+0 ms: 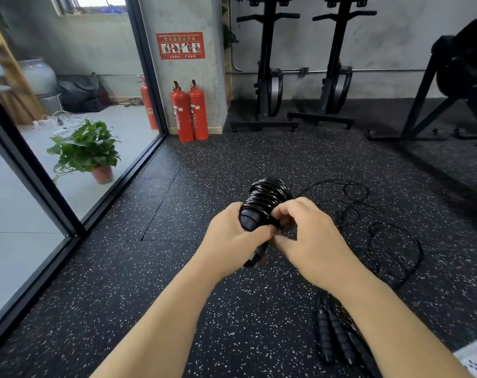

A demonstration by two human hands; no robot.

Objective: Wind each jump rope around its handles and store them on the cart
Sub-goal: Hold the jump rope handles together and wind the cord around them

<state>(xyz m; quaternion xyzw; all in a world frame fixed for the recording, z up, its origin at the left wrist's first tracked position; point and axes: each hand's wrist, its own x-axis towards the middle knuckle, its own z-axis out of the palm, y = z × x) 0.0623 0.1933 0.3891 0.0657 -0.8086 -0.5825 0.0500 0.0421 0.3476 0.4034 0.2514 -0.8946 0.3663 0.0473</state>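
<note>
The left hand [232, 236] is clamped round the wound jump rope [264, 203] by its handles, above the floor [177, 268], likely steadying it while the right hand [311, 241] pinches the last turn tight. A second rope [390, 241] sprawls unwound on the floor at right. No cart shows.

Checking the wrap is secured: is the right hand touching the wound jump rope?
Touching. The head view shows the right hand pinching the coils of the wound jump rope, held by the left hand.
</note>
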